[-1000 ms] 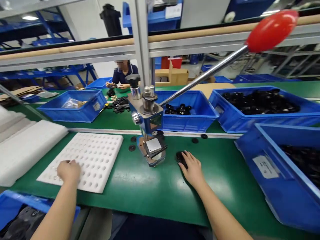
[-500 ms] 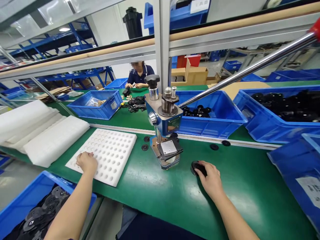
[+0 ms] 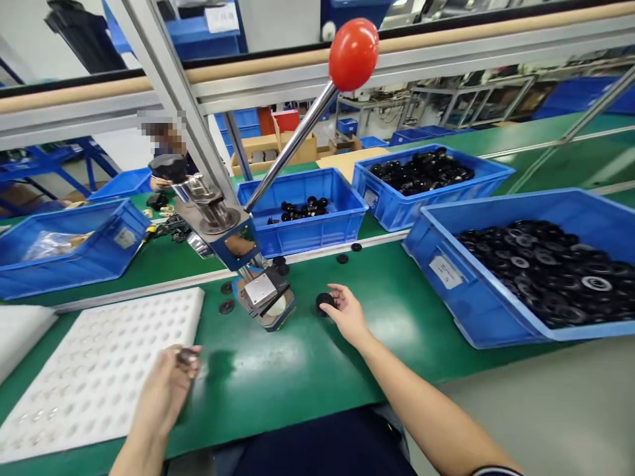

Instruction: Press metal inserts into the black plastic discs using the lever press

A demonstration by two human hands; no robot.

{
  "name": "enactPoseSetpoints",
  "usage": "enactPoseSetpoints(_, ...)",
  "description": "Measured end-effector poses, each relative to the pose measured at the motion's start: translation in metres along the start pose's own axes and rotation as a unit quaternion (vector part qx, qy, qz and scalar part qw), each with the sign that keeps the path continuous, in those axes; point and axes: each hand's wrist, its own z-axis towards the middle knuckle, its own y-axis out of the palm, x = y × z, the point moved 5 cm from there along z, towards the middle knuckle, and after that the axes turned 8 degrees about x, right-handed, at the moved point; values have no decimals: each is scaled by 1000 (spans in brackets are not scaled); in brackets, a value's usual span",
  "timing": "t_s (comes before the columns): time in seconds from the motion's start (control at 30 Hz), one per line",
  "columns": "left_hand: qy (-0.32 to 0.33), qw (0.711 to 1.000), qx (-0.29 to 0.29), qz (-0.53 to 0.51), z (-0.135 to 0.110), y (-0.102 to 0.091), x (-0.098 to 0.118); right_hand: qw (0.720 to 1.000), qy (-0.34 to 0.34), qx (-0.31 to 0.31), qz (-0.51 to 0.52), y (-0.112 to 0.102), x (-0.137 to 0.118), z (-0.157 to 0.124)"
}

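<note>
Pinching a small shiny part (image 3: 187, 357) in the slightly blurred left hand (image 3: 166, 380), front-left of the lever press (image 3: 218, 221). Grasping a black round part (image 3: 324, 304) between thumb and fingers of the right hand (image 3: 351, 316), just right of the press base; hard to tell whether touching the worktop (image 3: 278, 390). Left of the press, a white tray (image 3: 184, 311) with rows of round pockets.

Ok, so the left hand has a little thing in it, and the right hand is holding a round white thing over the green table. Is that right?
Not quite: the round thing in the right hand is black, not white, as the head view shows. The left hand does have a little thing in it.
</note>
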Motion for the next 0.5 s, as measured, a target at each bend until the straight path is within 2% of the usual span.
enactPoseSetpoints(0.07, -29, 994, -102, 30, -37, 36, -14, 999, 19, -31, 38, 6, -13, -12)
enactPoseSetpoints(0.13, -45, 974, -211, 74, -71, 73, -27, 995, 33, -72, 66, 14, -23, -30)
enactPoseSetpoints(0.23, -36, 939, -323, 110, -102, 120, -46, 989, 46, -118, 78, 24, -29, -59)
enactPoseSetpoints(0.3, -22, 926, -357, 118, -110, 143, -60, 988, 42, -130, 67, 29, -30, -75)
enactPoseSetpoints(0.37, 2, 924, -363, 121, -112, 157, -72, 989, 22, -138, 47, 30, -32, -86)
enactPoseSetpoints(0.5, 67, 924, -351, 136, -112, 163, -77, 986, -40, -161, 17, 28, -44, -91)
